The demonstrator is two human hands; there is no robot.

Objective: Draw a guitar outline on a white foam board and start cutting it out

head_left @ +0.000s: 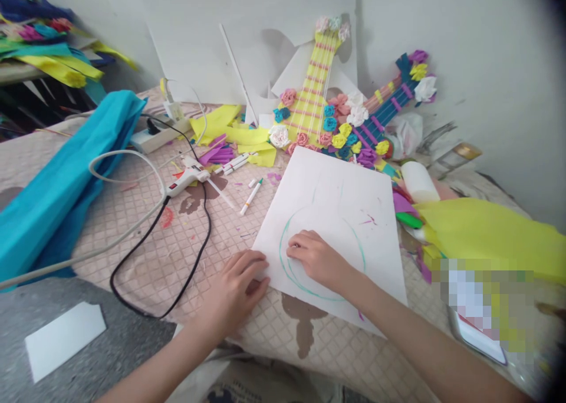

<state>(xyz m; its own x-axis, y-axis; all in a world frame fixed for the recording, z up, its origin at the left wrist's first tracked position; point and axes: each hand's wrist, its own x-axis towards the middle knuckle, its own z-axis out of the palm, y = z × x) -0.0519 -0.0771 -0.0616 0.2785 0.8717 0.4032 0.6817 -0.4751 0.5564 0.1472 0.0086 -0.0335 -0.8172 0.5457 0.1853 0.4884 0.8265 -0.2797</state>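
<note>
A white sheet of board [329,182] lies on the table, carrying a green-drawn round outline with faint neck lines above it. My left hand [242,278] is at the sheet's near left edge, fingers curled and thumb close to them, apparently gripping that edge. Over the left part of the drawn circle, my right hand [316,258] is closed in a pinch; what is between the fingertips, if anything, is too small to make out. A green-tipped marker [251,197] lies uncapped left of the sheet, its white cap [252,183] beside it.
Behind the sheet stand a yellow flower-trimmed paper guitar [312,91] and a blue one [387,111]. Leftward are a glue gun [186,178] with its black cord, a power strip [154,133] and blue crepe paper [66,185]. Yellow crepe paper [490,232] and a phone [481,338] lie right.
</note>
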